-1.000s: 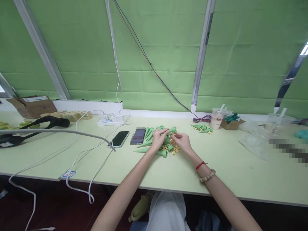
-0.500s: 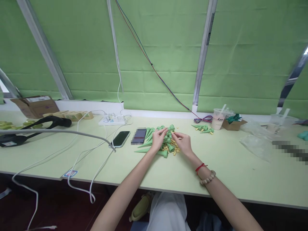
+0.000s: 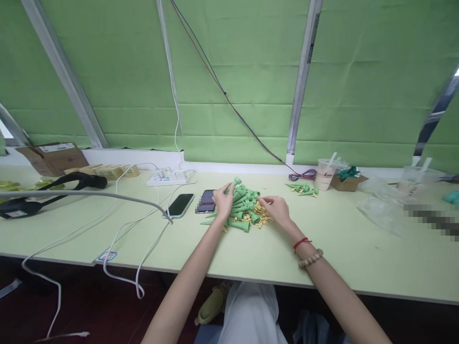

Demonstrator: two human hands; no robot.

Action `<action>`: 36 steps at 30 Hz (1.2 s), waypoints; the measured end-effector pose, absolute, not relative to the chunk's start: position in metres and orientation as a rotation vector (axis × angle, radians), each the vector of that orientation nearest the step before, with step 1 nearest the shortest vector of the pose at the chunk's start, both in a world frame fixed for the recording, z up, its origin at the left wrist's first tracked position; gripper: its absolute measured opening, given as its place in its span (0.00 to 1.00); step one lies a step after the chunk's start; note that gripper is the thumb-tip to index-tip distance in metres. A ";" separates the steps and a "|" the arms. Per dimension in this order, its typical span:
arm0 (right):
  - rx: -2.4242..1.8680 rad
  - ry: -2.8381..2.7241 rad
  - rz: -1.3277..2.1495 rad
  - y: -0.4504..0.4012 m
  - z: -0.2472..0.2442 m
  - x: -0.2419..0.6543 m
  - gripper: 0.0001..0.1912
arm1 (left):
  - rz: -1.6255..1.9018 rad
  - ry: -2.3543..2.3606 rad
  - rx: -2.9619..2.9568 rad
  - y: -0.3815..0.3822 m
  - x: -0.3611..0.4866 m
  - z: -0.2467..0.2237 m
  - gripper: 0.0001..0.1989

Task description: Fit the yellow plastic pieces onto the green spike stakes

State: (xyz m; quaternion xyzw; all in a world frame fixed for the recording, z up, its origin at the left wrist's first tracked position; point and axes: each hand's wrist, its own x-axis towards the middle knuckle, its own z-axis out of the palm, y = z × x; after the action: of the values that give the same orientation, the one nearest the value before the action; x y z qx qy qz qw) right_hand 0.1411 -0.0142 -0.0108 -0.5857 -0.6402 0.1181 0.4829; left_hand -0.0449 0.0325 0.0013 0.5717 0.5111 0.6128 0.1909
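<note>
A heap of green plastic cone-shaped spikes (image 3: 245,206) lies on the table in front of me, mostly pointing left. Small yellow plastic pieces (image 3: 263,220) are scattered at its right side and partly under it. My left hand (image 3: 223,203) is at the heap's left side, its fingers closed around a green spike (image 3: 236,181) whose wide end sticks out past the fingertips. At the heap's right edge is my right hand (image 3: 277,209), thumb and fingers pinched together. Whatever sits between those fingertips is too small to make out.
Left of the heap lie two phones (image 3: 180,206) (image 3: 207,201) and a white power strip (image 3: 168,177) with trailing cables. A smaller group of green spikes with yellow pieces (image 3: 303,189) lies back right, near a drink cup (image 3: 324,174), a small box (image 3: 347,183) and plastic bags (image 3: 380,215).
My left hand has moved left, away from my right hand, uncovering more of the heap. The two were close together over the heap before. My right hand has shifted only slightly.
</note>
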 end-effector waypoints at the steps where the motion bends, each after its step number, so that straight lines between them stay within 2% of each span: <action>1: -1.449 -1.590 0.282 -0.014 -0.011 0.141 0.20 | 1.653 1.508 1.656 0.032 -0.042 0.000 0.15; 4: -1.528 -1.542 0.251 -0.009 -0.015 0.146 0.19 | 1.460 1.624 1.821 0.031 -0.036 -0.004 0.11; 7: -1.644 -1.412 0.190 0.003 -0.024 0.163 0.16 | 1.368 1.668 1.999 0.029 -0.034 -0.006 0.12; 11: -1.851 -1.282 0.062 0.022 -0.040 0.195 0.26 | 1.260 1.751 2.104 0.023 -0.031 -0.004 0.14; 17: -2.101 -1.228 -0.236 0.050 -0.057 0.245 0.35 | 1.322 1.695 2.149 0.007 -0.020 0.003 0.13; 21: -2.240 -1.223 -0.264 0.068 -0.065 0.270 0.39 | 1.372 1.584 2.187 -0.005 -0.012 0.009 0.11; 26: -2.296 -1.254 -0.189 0.079 -0.065 0.280 0.35 | 1.425 1.560 2.167 -0.011 -0.009 0.013 0.10; 32: -2.272 -1.332 -0.191 0.063 -0.053 0.281 0.24 | 1.469 1.512 2.139 -0.015 -0.007 0.014 0.10; 36: -2.225 -1.588 0.036 0.049 -0.035 0.282 0.21 | 1.520 1.448 2.140 -0.022 -0.003 0.016 0.10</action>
State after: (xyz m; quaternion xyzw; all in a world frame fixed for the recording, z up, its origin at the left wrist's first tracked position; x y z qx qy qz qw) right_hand 0.2822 0.0491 -0.0349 -0.7970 -0.5688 0.0127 0.2026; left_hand -0.0026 -0.0222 0.0161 0.7119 0.4818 0.5059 0.0719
